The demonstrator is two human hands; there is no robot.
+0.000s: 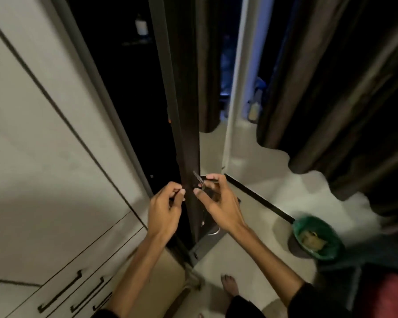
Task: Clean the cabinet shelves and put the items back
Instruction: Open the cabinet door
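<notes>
— Hands?
— My left hand [164, 208] is at frame centre, fingers curled, pinching something small I can't make out. My right hand [218, 203] sits just beside it, thumb and forefinger closed on a thin curved metal piece [199, 181] against the dark door edge [189, 143].
— Cabinet?
— The open cabinet [124, 88] is upper centre, dark inside, with a bottle [141, 26] on a shelf. Green bucket [317, 237] on the floor, lower right.
</notes>
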